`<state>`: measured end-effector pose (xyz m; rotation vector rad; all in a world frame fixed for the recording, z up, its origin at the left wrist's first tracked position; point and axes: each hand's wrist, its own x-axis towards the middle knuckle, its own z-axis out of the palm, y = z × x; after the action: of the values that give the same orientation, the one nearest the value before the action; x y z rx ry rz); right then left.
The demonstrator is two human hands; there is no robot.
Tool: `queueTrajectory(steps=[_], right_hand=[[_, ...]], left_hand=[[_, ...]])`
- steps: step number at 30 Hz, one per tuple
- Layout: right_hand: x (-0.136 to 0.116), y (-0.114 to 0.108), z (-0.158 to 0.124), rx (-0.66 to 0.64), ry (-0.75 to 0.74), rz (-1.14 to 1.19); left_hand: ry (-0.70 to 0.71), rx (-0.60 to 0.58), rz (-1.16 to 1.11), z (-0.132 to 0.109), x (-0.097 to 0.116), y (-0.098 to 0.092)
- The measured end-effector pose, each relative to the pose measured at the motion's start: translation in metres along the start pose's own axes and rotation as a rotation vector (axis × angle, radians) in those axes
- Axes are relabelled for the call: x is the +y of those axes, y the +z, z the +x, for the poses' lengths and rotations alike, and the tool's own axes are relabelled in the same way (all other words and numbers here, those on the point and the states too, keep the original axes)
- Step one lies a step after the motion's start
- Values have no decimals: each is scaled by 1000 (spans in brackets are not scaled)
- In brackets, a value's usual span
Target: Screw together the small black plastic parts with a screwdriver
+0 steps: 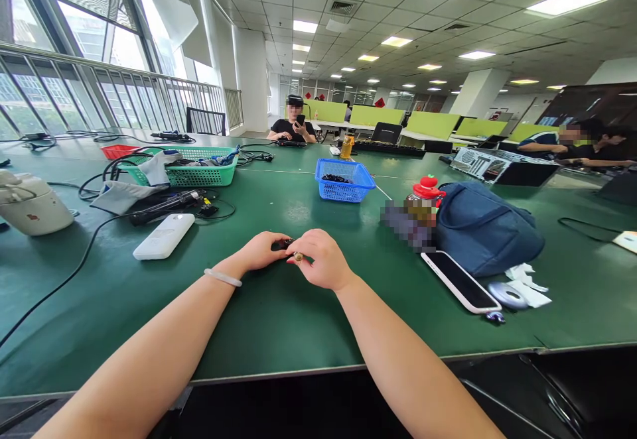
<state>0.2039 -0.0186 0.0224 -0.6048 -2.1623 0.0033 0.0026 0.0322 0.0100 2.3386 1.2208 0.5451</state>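
My left hand (pixel 263 250) and my right hand (pixel 323 258) meet over the green table (pixel 279 319), fingers curled. Between them sits a small dark part (pixel 283 244), pinched by the left fingers. My right fingers pinch a small brass-coloured piece (pixel 297 256) against it. A pale bracelet (pixel 222 278) circles my left wrist. The part is too small to name.
A blue basket (pixel 344 180) stands behind the hands, a green basket (pixel 189 166) with cables at the back left. A white power bank (pixel 164 236) lies to the left. A blue bag (pixel 485 227), a phone (pixel 460 281) and a bottle sit to the right. People sit at the far side.
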Motion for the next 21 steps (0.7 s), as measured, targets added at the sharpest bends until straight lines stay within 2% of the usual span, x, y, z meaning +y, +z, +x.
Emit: queueTrajectory(steps=[5,8,12,17,21], right_hand=[[0,-2,1,38,72,12],[3,-3,1,126,153,22],[10,-5,-1,255,345,35],[16,-8,-2,421,527,190],[18,-9,-1,437,586,264]], left_hand=[[-4,19,10,0,0,1],[10,15,50,0,-1,1],[11,15,60,-1,-2,1],[13,19,85,-2,-1,0],[5,7,116,-2,1,0]])
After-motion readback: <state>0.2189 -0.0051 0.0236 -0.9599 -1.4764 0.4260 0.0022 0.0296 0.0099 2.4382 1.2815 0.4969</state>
